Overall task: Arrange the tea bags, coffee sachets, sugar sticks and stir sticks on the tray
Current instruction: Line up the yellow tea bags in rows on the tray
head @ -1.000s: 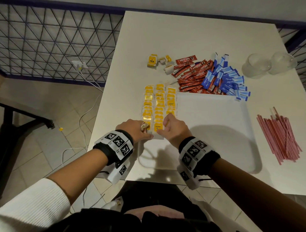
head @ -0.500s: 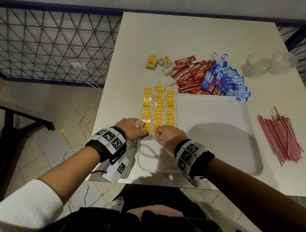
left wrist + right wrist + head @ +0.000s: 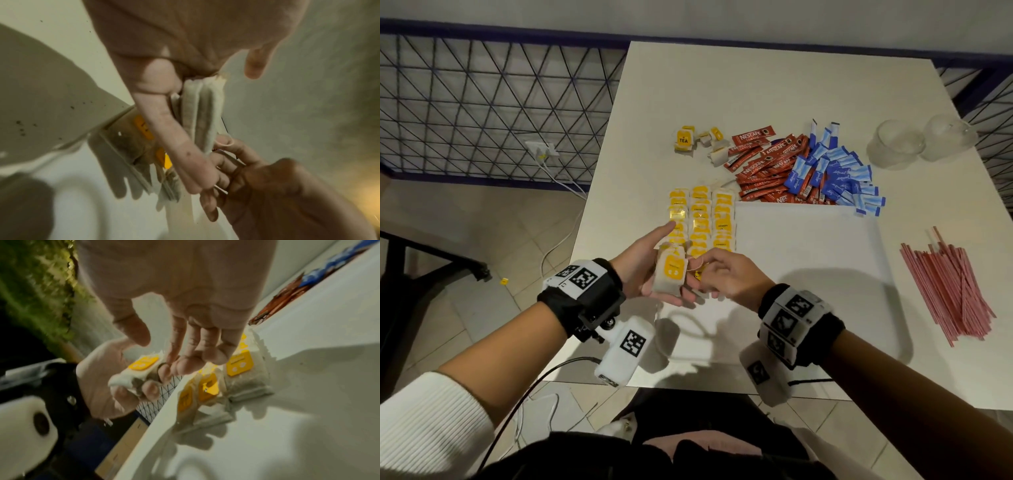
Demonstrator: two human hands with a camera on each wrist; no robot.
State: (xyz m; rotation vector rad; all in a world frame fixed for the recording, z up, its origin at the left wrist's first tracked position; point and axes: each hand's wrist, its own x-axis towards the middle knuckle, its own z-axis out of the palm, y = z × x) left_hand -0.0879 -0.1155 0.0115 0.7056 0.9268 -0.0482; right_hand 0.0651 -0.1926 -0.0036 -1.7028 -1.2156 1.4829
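Meanwhile, the left hand is cradling a small stack of soft white paper tea bags with yellow tags at the white tray's 9 o'clock edge, while the right hand's fingertips are pinching at it. Light and limp, the bags are probably best taken by the flat sides, not the tags.

the head view is evenly lit from overhead and sharp at centre; the white table glares mildly, and the arms cast soft grey shadows on the tray toward 5 o'clock. straight lines bow near the edges. both wrist views are dimmer, smeared by motion blur, greenish, with noisy, out-of-focus corners at 3 and 9 o'clock.
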